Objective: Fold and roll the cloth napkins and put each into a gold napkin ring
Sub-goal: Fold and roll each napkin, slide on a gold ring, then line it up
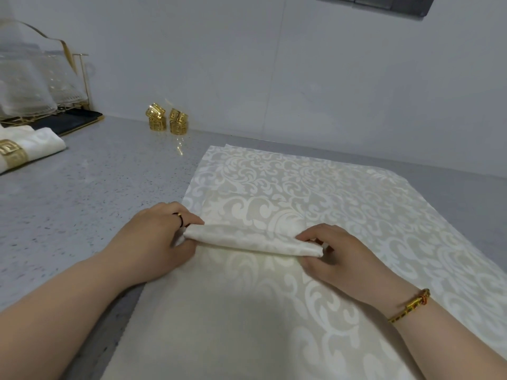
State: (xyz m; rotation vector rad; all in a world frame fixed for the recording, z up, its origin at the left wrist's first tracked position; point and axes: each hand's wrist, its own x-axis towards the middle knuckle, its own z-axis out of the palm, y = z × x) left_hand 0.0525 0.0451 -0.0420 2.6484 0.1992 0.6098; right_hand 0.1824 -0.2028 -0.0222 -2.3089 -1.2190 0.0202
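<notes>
Fingers [189, 218] of left hand [153, 237] and right hand [340, 253] pinch the rolled edge of the cream damask napkin [252, 239].

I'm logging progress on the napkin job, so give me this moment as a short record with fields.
left hand: grips the left end of the napkin roll
right hand: pinches the roll's right end
napkin roll: partly rolled, lying on the flat napkins
loose gold rings: four, in two stacks of two by the wall
finished napkin: one, in its ring, far left on the counter
</notes>
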